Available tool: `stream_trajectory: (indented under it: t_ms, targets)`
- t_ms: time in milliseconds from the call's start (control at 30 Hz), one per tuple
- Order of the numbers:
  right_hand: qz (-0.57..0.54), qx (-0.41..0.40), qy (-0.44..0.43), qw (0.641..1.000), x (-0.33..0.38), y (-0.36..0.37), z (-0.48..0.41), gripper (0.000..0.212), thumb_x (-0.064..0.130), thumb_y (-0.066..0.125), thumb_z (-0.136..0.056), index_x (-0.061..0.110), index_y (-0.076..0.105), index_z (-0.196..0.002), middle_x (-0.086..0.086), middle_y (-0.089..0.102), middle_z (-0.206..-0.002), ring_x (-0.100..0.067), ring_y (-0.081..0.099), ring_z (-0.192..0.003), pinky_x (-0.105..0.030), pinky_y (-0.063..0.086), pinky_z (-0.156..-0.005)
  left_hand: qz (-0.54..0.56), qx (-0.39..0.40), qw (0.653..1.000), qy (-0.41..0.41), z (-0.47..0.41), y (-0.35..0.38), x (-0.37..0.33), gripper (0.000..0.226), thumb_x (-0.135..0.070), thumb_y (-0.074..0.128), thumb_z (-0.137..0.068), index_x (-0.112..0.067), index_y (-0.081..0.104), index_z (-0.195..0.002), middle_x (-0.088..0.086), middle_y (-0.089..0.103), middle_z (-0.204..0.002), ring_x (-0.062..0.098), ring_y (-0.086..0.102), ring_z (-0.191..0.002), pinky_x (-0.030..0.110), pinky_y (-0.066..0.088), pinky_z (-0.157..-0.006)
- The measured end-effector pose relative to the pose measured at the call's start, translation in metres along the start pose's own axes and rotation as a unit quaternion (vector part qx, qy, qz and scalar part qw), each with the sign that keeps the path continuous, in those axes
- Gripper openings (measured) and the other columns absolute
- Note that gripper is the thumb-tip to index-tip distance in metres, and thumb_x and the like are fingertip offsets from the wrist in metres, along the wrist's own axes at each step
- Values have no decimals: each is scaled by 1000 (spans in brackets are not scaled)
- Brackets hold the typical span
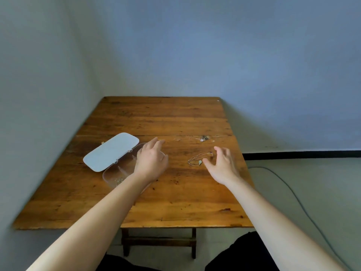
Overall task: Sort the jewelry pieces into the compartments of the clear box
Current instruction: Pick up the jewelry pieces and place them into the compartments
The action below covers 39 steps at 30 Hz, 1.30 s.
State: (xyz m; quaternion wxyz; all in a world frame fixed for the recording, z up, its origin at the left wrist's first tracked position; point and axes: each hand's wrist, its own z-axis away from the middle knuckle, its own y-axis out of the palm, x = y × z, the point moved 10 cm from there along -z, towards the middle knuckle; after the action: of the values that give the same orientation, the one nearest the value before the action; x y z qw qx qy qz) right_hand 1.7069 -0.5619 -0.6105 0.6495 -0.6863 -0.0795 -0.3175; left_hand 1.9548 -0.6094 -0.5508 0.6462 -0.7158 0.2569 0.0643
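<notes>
Two bare hands, left [151, 163] and right [222, 165], hover open-fingered over one hinged clear plastic box [119, 173] and one thin silver chain necklace [197, 160].

My left hand [151, 163] hovers over the clear box [119, 173], whose white lid [111, 151] lies open on the wooden bench [175, 202]. My right hand [222, 167], fingers [218, 150] spread, is just beside a thin chain necklace [197, 160]. More small pieces [203, 138] lie farther away.
</notes>
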Motion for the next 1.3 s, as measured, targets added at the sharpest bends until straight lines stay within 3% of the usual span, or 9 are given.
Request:
stream_trajectory:
  t_ms: [167,233,300,433,633,800,933,1067,1300]
  targets:
    - [51,74,-63,994,26,41,-7,85,74,40,-91,28,19,-159,-10,7,-169,-32,1,-155,-52,11,-122,-15,42,999,26,-41,29,-23,58,-29,56,-95,-19,37,-149,11,32,-160,31,27,-147,47,26,-117]
    - [57,34,-100,993,37,49,-1,67,63,42,-98,27,36,-155,-12,21,-166,-33,9,-154,-50,12,-123,-15,67,997,29,-57,41,-25,59,-26,55,-95,-18,34,-150,13,29,-160,31,23,-148,45,25,-117]
    - [20,-39,-147,988,45,45,9,45,42,50,-104,18,58,-141,-13,45,-155,-34,30,-148,-49,27,-121,-16,98,995,30,-72,53,-25,60,-24,52,-96,-16,31,-152,14,27,-161,32,20,-148,44,24,-117]
    - [-39,-138,-202,969,47,30,19,18,16,70,-94,8,78,-108,-11,74,-118,-27,63,-118,-42,55,-96,-42,126,990,50,-99,75,-32,55,-22,48,-99,-17,33,-152,13,30,-159,32,24,-146,44,25,-116]
    - [-39,-142,-200,969,49,27,19,15,20,65,-97,11,75,-105,-3,72,-113,-17,59,-114,-30,52,-93,-81,153,976,133,-134,106,-72,44,-36,46,-102,-27,47,-145,12,49,-142,32,38,-133,46,36,-107]
    - [-34,-140,-183,973,49,27,17,15,22,64,-96,13,74,-103,1,71,-109,-12,56,-114,-22,48,-92,-34,228,964,129,-147,133,-90,44,-48,60,-93,-35,59,-134,11,49,-130,31,39,-126,45,37,-106]
    - [-24,-135,-191,972,50,27,16,20,23,63,-96,14,70,-112,2,68,-109,-15,55,-109,-27,51,-87,38,178,975,130,-146,124,-88,24,-31,71,-89,-22,76,-110,6,55,-116,25,53,-112,32,44,-97]
    - [14,-124,-190,974,50,33,14,39,35,56,-99,13,67,-129,0,63,-117,-19,52,-110,-30,50,-85,22,147,979,142,-136,115,-83,20,-23,63,-95,-14,75,-108,9,62,-120,27,59,-110,37,47,-98]
    - [8,-156,-211,965,53,30,18,19,27,68,-96,11,77,-102,-1,63,-90,-21,54,-88,-35,50,-73,-59,133,983,116,-121,98,-62,20,-18,51,-100,-8,66,-109,11,68,-108,30,63,-99,41,53,-87]
